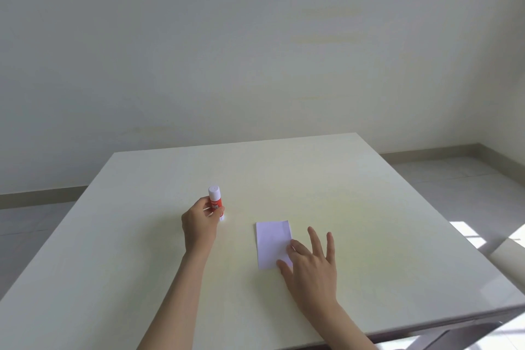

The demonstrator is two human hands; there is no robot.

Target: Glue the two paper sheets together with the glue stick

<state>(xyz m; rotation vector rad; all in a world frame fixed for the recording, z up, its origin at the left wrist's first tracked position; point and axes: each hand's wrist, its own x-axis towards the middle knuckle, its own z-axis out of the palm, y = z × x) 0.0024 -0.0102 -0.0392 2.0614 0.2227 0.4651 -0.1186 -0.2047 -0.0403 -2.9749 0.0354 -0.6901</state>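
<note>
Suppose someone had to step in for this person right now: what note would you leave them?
Left hand: fingers closed around the glue stick, upright on the table, white cap on.
Right hand: open, fingertips resting on the white paper near its right edge.
Paper: lies flat at centre. Only one outline shows; whether it is two stacked sheets cannot be told.
Done: cannot be told whether any glue is on.
Left: uncap, spread glue if none is on, press the sheets together.
</note>
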